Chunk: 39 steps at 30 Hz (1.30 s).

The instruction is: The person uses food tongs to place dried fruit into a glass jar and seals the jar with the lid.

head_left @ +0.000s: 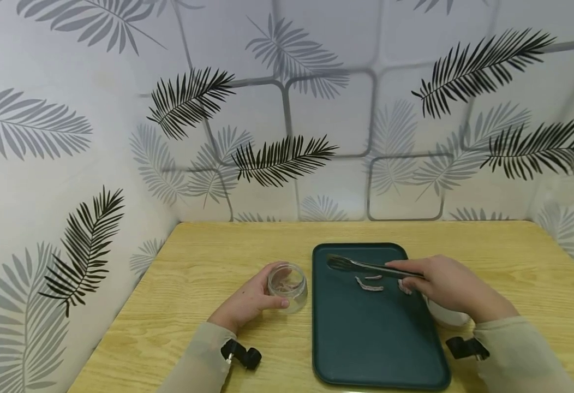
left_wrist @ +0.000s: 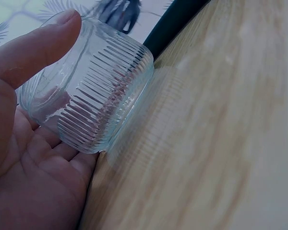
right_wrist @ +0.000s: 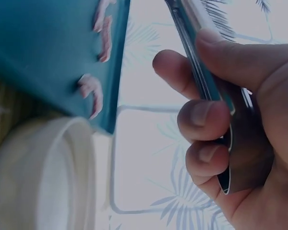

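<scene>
Three pinkish strips [head_left: 369, 287] on the green tray [head_left: 375, 344]; left hand [head_left: 252, 299] grips a glass jar [head_left: 294, 302], scraps [head_left: 287, 285] inside; right hand [head_left: 446, 283] grips metal tongs [head_left: 365, 266]!

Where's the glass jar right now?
In the head view, the glass jar is in the person's left hand, just left of the dark green tray on the wooden table.

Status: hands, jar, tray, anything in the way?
Left hand holds glass jar, pinkish bits inside. Right hand grips metal tongs over green tray. Three pinkish strips on tray. White bowl beside tray; nothing visibly blocking tongs.
</scene>
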Each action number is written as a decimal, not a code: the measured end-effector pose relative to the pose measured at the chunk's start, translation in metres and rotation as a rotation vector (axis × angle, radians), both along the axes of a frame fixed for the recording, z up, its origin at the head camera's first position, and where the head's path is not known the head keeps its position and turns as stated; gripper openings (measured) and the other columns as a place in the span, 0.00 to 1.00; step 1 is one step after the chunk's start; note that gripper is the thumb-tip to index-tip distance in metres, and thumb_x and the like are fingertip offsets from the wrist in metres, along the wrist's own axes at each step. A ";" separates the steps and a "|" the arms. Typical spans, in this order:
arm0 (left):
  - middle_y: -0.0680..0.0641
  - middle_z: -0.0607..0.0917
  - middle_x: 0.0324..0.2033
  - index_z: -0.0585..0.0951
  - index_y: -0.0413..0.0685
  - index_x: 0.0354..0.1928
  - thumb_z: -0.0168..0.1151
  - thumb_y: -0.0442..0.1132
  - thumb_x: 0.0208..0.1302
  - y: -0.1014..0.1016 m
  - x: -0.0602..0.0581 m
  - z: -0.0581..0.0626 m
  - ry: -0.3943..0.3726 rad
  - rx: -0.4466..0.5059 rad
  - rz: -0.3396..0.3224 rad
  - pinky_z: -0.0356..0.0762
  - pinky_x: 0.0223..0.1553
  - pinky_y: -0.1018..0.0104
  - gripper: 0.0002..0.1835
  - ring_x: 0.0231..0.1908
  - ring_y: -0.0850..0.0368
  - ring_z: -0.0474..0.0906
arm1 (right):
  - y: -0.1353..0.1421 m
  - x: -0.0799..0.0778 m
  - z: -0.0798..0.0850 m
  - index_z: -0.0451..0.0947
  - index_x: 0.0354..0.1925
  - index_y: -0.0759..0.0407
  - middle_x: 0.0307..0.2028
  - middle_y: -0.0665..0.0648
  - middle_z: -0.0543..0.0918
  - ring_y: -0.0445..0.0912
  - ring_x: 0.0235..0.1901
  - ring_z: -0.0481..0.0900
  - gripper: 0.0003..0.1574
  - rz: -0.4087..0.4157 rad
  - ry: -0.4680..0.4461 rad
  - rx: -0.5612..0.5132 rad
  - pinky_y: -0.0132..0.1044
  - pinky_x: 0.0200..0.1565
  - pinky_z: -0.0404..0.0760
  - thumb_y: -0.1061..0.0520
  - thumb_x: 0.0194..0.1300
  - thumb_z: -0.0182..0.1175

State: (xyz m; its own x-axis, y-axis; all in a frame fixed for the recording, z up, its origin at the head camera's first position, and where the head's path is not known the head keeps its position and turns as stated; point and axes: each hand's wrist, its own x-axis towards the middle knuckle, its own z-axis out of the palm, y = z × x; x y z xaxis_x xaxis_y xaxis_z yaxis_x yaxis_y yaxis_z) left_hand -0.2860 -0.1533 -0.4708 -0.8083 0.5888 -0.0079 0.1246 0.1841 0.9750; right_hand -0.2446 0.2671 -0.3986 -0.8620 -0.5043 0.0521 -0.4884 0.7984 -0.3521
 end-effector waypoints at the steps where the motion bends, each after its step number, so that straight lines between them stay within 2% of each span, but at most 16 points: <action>1: 0.46 0.68 0.70 0.60 0.57 0.77 0.72 0.35 0.64 0.000 0.000 -0.001 0.001 -0.002 0.002 0.62 0.66 0.55 0.44 0.66 0.48 0.68 | -0.001 0.001 0.001 0.73 0.71 0.45 0.29 0.36 0.81 0.33 0.23 0.73 0.30 0.006 0.012 -0.004 0.38 0.32 0.71 0.47 0.74 0.60; 4: 0.45 0.68 0.70 0.59 0.57 0.77 0.72 0.35 0.64 0.000 0.000 -0.001 -0.003 -0.002 0.005 0.63 0.65 0.56 0.44 0.66 0.48 0.68 | -0.008 0.005 0.007 0.72 0.72 0.43 0.25 0.36 0.78 0.33 0.21 0.69 0.30 0.009 0.043 -0.013 0.38 0.31 0.70 0.47 0.74 0.59; 9: 0.46 0.68 0.71 0.60 0.57 0.77 0.73 0.37 0.63 0.000 0.002 0.001 -0.001 -0.018 0.016 0.61 0.66 0.52 0.44 0.67 0.49 0.67 | -0.025 0.015 0.015 0.73 0.71 0.41 0.20 0.36 0.70 0.33 0.18 0.64 0.30 0.038 0.129 -0.054 0.36 0.30 0.69 0.50 0.72 0.62; 12: 0.45 0.68 0.71 0.60 0.55 0.77 0.72 0.36 0.63 0.000 0.003 0.001 0.007 -0.023 0.016 0.60 0.67 0.53 0.44 0.67 0.48 0.67 | -0.038 0.020 0.015 0.74 0.70 0.40 0.28 0.37 0.79 0.32 0.20 0.66 0.31 0.066 0.196 -0.067 0.35 0.29 0.69 0.52 0.70 0.65; 14: 0.46 0.68 0.71 0.60 0.56 0.76 0.72 0.36 0.63 -0.001 0.003 0.000 0.010 -0.031 0.024 0.61 0.66 0.55 0.43 0.67 0.49 0.67 | -0.045 0.022 0.013 0.75 0.69 0.40 0.39 0.40 0.85 0.31 0.24 0.70 0.32 0.086 0.238 -0.071 0.35 0.31 0.71 0.53 0.69 0.66; 16: 0.46 0.68 0.71 0.60 0.56 0.76 0.72 0.36 0.63 -0.003 0.004 -0.002 0.010 -0.033 0.029 0.61 0.66 0.57 0.43 0.66 0.48 0.67 | -0.051 0.024 0.011 0.75 0.69 0.40 0.49 0.44 0.86 0.31 0.29 0.75 0.32 0.103 0.272 -0.073 0.35 0.32 0.73 0.53 0.68 0.67; 19: 0.47 0.68 0.71 0.61 0.57 0.76 0.73 0.38 0.63 -0.004 0.004 -0.003 0.012 -0.043 0.040 0.61 0.66 0.56 0.43 0.66 0.50 0.67 | -0.058 0.025 0.008 0.76 0.68 0.42 0.50 0.45 0.86 0.32 0.33 0.78 0.32 0.127 0.305 -0.091 0.35 0.33 0.75 0.53 0.67 0.68; 26: 0.48 0.70 0.70 0.60 0.57 0.77 0.74 0.39 0.61 -0.003 0.005 -0.002 0.025 -0.082 0.062 0.61 0.66 0.55 0.45 0.65 0.51 0.68 | -0.064 0.027 0.006 0.75 0.69 0.41 0.51 0.46 0.86 0.37 0.39 0.84 0.33 0.140 0.319 -0.080 0.35 0.34 0.78 0.51 0.67 0.67; 35: 0.48 0.69 0.70 0.62 0.57 0.76 0.74 0.38 0.61 0.000 0.003 0.000 0.035 -0.057 0.038 0.62 0.65 0.58 0.44 0.66 0.51 0.67 | -0.061 0.029 0.010 0.74 0.70 0.41 0.47 0.45 0.86 0.33 0.33 0.79 0.33 0.142 0.277 -0.091 0.34 0.31 0.73 0.51 0.68 0.67; 39: 0.48 0.69 0.70 0.62 0.57 0.76 0.74 0.38 0.62 0.002 0.003 0.001 0.037 -0.034 0.028 0.62 0.66 0.57 0.43 0.67 0.51 0.67 | -0.057 0.028 0.010 0.74 0.70 0.41 0.48 0.45 0.86 0.34 0.35 0.80 0.33 0.131 0.281 -0.082 0.35 0.32 0.75 0.50 0.68 0.67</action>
